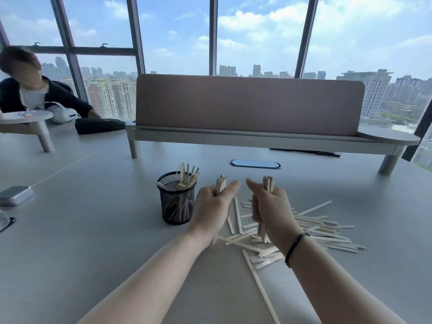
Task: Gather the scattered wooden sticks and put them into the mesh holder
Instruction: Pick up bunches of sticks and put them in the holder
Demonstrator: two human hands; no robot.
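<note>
A black mesh holder [177, 202] stands on the grey table, with several wooden sticks upright in it. Right of it my left hand [211, 206] grips a small bundle of sticks [221, 183], their tips poking above my fingers. My right hand [270, 206] grips a second upright bundle [268, 183], whose lower ends show below the palm near the table. Both hands are held above the table, close together. A pile of scattered wooden sticks [322, 228] lies flat on the table under and right of my right hand. One long stick [259, 284] points toward me.
A pink desk divider on a raised shelf [247, 104] runs across the back. A cable grommet [254, 164] sits in the table behind my hands. A small metal tin [15, 195] lies at the left. A person sits at the far left.
</note>
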